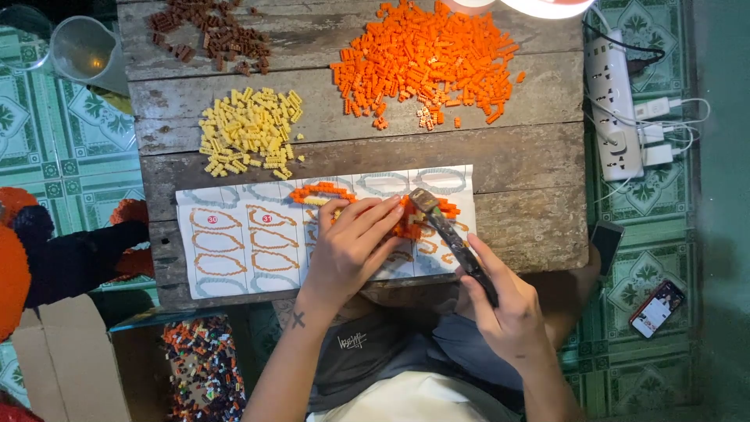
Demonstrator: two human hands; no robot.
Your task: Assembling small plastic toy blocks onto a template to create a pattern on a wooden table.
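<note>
Head view. We judge the step in hand to be fitting small bricks into the orange brick figure, which lies on the paper template at the near edge of the tabletop. The left hand rests flat on it, fingers spread and holding nothing; the right hand is closed around a dark tool whose tip touches the figure. The next move calls for steady, careful pressure. Orange, yellow and brown bricks lie farther off.
</note>
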